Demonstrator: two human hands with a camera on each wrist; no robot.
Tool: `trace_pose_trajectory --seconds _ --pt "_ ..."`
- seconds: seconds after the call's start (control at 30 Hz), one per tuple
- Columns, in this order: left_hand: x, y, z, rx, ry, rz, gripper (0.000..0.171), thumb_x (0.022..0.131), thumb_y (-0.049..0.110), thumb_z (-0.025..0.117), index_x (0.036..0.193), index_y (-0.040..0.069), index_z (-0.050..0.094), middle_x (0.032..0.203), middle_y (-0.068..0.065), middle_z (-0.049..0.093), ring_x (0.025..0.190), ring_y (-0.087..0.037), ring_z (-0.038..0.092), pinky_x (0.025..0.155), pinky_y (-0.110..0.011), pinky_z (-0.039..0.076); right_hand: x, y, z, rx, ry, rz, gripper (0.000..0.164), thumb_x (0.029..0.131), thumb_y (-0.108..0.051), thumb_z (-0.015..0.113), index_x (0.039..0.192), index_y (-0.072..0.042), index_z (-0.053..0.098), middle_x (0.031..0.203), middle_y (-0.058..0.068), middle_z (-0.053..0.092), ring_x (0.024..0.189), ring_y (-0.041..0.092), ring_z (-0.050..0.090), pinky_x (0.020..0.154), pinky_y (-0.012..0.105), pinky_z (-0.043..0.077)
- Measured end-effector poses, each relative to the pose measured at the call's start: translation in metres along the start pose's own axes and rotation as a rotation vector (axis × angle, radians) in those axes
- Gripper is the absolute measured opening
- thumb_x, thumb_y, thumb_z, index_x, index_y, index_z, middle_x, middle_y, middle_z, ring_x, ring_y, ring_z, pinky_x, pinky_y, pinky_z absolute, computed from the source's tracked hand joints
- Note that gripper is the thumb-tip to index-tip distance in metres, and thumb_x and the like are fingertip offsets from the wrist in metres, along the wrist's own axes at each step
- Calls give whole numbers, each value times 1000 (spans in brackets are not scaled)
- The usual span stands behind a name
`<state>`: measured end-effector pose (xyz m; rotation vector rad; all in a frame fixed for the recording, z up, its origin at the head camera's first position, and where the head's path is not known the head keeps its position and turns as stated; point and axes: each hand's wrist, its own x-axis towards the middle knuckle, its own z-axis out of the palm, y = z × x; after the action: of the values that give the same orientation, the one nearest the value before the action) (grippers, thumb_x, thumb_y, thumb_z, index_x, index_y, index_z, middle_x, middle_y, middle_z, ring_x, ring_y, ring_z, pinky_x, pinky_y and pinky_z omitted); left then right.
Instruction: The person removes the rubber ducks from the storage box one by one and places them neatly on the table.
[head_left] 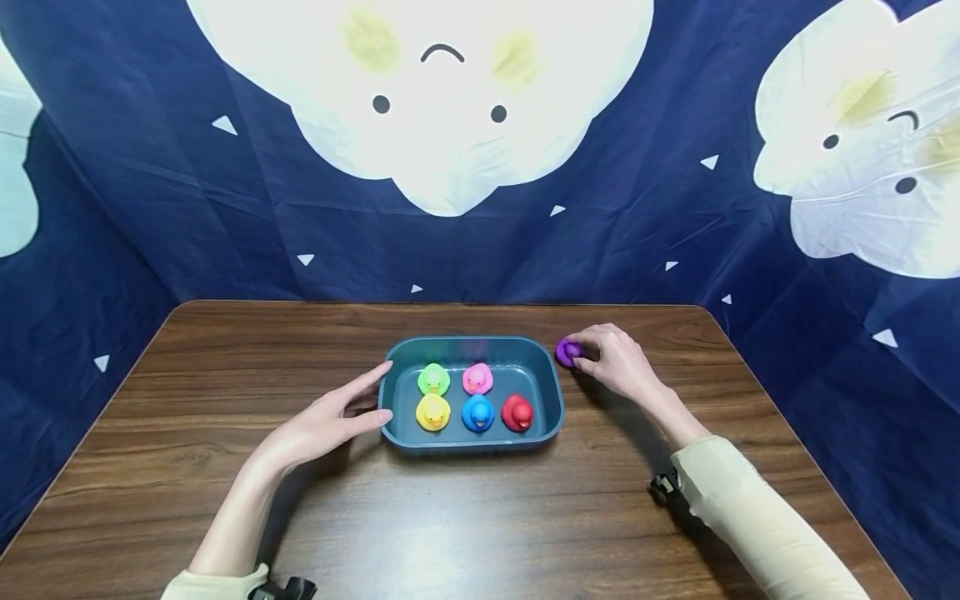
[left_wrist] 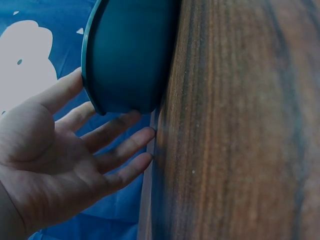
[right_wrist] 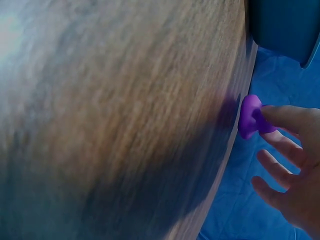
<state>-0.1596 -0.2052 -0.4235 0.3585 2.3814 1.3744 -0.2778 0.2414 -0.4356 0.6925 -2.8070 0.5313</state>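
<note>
"While the right hand is reaching across the desk, what is its grip holding?"

"It's pinching the purple duck between thumb and forefinger, the tips standing only the duck's width apart. The other fingers are fanning out beside it."

"And where is that duck sitting?"

"It's sitting outside the tub, just beside the far right corner. Whether its base is touching the wood, I'm not managing to tell."

"What is the left hand doing?"

"Its grip is spreading wide, the fingers nearly straight. The thumb is touching the rim at the tub's left end, and other fingers are reaching along the outside of that end."

"Which ducks are sitting inside?"

"Five are standing there in two rows. Green duck and pink duck are making up the far row. Yellow duck, blue duck and red duck are filling the near one, left to right, with yellow sitting in front of green and blue in front of pink."

"And beyond the desk?"

"Dark blue cloth is hanging there, showing white clouds. Pale sleeves are showing on both arms."
</note>
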Motion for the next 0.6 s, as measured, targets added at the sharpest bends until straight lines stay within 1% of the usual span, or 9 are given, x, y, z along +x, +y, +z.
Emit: trace_pose_trajectory --seconds 0.17,0.4,0.6 --pt "-1 0 0 -5 -1 2 78 103 39 62 166 23 20 164 -19 38 149 -39 43 117 -57 39 0 1 2 1 -4 0 33 84 -16 84 116 -17 78 112 5 78 115 30 67 95 54 53" --pt "0 -3 2 -10 10 -8 77 103 40 63 166 24 21 163 -16 41 149 -37 44 117 -55 38 -1 2 4 -1 -7 -12 32 84 -15 83 116 -16 78 111 5 78 113 30 68 95 54 53" --pt "-1 -2 0 -7 2 -3 77 103 40 61 166 23 20 165 -17 37 150 -38 42 117 -54 39 -1 1 3 3 -8 -8 32 85 -15 82 117 -16 78 112 5 78 113 31 67 95 55 53"
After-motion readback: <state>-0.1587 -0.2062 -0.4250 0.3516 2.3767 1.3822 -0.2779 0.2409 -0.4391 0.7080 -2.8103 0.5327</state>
